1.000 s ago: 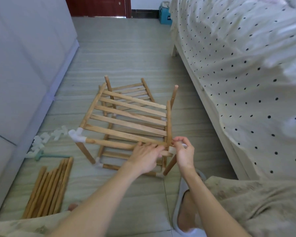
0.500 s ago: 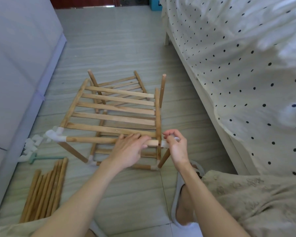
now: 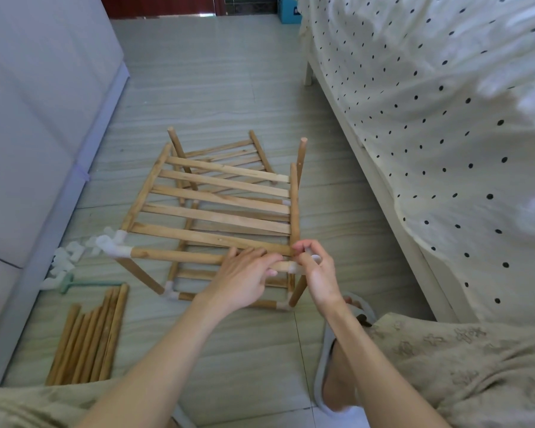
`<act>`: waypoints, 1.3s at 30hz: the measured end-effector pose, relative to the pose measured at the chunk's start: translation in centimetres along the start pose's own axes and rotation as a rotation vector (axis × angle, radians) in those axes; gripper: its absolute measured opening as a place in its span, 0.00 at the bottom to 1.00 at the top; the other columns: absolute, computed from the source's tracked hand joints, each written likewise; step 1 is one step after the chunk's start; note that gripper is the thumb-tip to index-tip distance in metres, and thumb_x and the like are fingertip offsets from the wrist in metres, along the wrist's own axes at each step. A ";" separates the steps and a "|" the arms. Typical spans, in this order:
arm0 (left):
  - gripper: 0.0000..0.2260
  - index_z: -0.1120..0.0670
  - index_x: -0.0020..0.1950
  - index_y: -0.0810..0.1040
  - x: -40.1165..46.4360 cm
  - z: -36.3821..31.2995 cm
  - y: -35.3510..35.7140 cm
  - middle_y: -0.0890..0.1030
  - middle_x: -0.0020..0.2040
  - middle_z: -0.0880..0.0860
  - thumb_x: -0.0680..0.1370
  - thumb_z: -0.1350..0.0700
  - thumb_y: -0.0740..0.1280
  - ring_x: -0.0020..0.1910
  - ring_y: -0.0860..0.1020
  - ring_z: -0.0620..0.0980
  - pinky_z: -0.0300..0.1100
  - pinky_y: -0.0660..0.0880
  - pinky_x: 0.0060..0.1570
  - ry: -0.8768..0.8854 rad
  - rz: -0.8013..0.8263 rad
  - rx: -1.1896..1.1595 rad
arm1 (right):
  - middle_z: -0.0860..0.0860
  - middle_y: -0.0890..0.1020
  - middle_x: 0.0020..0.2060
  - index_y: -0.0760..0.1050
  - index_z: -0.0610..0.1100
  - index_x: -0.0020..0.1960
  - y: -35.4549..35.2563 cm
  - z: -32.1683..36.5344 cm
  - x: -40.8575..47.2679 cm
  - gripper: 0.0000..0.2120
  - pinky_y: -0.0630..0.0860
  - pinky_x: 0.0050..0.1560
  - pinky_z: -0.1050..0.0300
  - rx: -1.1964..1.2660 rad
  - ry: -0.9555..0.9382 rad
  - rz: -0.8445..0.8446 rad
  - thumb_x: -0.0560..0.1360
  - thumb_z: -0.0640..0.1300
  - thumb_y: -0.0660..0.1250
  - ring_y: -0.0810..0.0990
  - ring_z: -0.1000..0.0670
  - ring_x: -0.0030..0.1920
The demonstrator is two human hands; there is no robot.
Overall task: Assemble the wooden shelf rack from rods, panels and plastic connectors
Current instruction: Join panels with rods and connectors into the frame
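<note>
Person seated low, both arms stretched forward over the floor (image 3: pixel 229 88); one foot in a grey slipper (image 3: pixel 331 350) just below the right wrist.

Loose rods (image 3: pixel 87 338) lie bundled at near left, long axes running away from the viewer; about seven, exact count uncertain where they overlap.

Left hand (image 3: pixel 244 279) rests on the near top rod (image 3: pixel 179 256) of the shelf rack (image 3: pixel 217 208), fingers curled over it, closed around the wood. That rod runs left to right. Right hand (image 3: pixel 317 270) pinches a white plastic connector (image 3: pixel 315 259) at the rod's right end, thumb and fingers drawn in tight on it, at the rack's near right corner.

Rack stands on the floor between grey cabinet (image 3: pixel 28 134) and bed (image 3: pixel 430 134). Top slatted panel: five slats visible, lying left to right, side rails running near to far. A second panel sits lower and farther back. Two upright rod ends stick up at the far corners.

Another white connector (image 3: pixel 113 245) caps the near left corner. Spare white connectors (image 3: pixel 65 257) lie scattered by the cabinet base; too blurred to count. A green tool (image 3: pixel 84 285) lies beside them.
</note>
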State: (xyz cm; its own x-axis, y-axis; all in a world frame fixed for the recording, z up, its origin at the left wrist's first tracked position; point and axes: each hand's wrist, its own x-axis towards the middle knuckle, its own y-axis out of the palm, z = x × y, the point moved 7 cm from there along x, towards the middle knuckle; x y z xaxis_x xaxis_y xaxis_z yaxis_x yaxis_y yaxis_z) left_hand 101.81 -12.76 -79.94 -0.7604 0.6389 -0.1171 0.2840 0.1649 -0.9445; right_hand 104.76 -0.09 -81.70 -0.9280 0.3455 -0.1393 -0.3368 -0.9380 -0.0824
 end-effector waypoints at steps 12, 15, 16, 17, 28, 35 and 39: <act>0.11 0.50 0.62 0.72 -0.5 0.2 -0.2 0.75 0.59 0.46 0.81 0.50 0.57 0.60 0.69 0.46 0.43 0.56 0.49 -0.007 0.033 -0.022 | 0.50 0.75 0.26 0.75 0.42 0.36 1.0 -2.0 2.3 0.33 0.68 0.41 0.55 0.382 0.341 -0.011 0.80 0.60 0.41 0.71 0.50 0.31; 0.11 0.50 0.62 0.71 -0.9 0.1 0.1 0.75 0.59 0.47 0.81 0.51 0.57 0.61 0.69 0.46 0.43 0.53 0.46 0.004 0.032 0.017 | 0.53 0.71 0.24 0.73 0.44 0.32 2.0 -2.2 1.6 0.31 0.64 0.40 0.57 0.341 0.323 -0.040 0.81 0.58 0.43 0.67 0.53 0.30; 0.11 0.50 0.62 0.71 -1.0 0.0 0.2 0.75 0.59 0.48 0.81 0.51 0.57 0.61 0.69 0.47 0.43 0.52 0.46 0.007 0.034 0.033 | 0.55 0.70 0.23 0.72 0.44 0.31 2.1 -2.3 1.3 0.30 0.63 0.40 0.58 0.337 0.324 -0.066 0.81 0.58 0.44 0.66 0.53 0.30; 0.11 0.50 0.62 0.71 -1.2 0.0 0.4 0.74 0.59 0.48 0.81 0.52 0.57 0.61 0.69 0.47 0.43 0.52 0.46 0.008 0.036 0.044 | 0.56 0.70 0.23 0.72 0.44 0.31 2.2 -2.3 1.2 0.29 0.63 0.41 0.58 0.336 0.326 -0.093 0.81 0.57 0.45 0.66 0.54 0.30; 0.34 0.38 0.60 0.70 -1.9 1.0 0.5 0.76 0.55 0.42 0.65 0.22 0.44 0.56 0.69 0.45 0.46 0.52 0.45 -0.053 0.080 0.077 | 0.50 0.74 0.35 0.73 0.42 0.44 1.2 -2.6 0.3 0.12 0.70 0.44 0.56 0.264 0.501 -0.265 0.80 0.48 0.57 0.72 0.52 0.36; 0.45 0.39 0.54 0.74 -5.8 4.3 -0.8 0.66 0.45 0.32 0.55 0.17 0.35 0.54 0.60 0.41 0.44 0.49 0.54 -0.035 0.077 0.102 | 0.47 0.77 0.43 0.75 0.43 0.46 4.4 -5.7 -2.2 0.14 0.73 0.36 0.58 0.268 0.795 0.193 0.78 0.54 0.62 0.75 0.51 0.39; 0.41 0.42 0.51 0.74 -9.1 6.3 -1.6 0.63 0.48 0.40 0.56 0.18 0.41 0.60 0.60 0.45 0.53 0.41 0.66 -0.157 0.128 0.124 | 0.49 0.75 0.39 0.73 0.46 0.44 8.0 -6.2 -3.2 0.12 0.73 0.42 0.56 0.214 0.799 0.323 0.78 0.54 0.62 0.72 0.52 0.38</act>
State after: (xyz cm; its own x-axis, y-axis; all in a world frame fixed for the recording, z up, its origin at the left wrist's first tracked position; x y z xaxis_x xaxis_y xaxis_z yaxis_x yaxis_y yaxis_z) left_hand 104.56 -23.55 -79.27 -0.8071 0.5220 -0.2759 0.3179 -0.0096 -0.9481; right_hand 106.01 -8.50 -88.05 -0.6213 -0.0947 -0.7778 -0.1749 -0.9509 0.2554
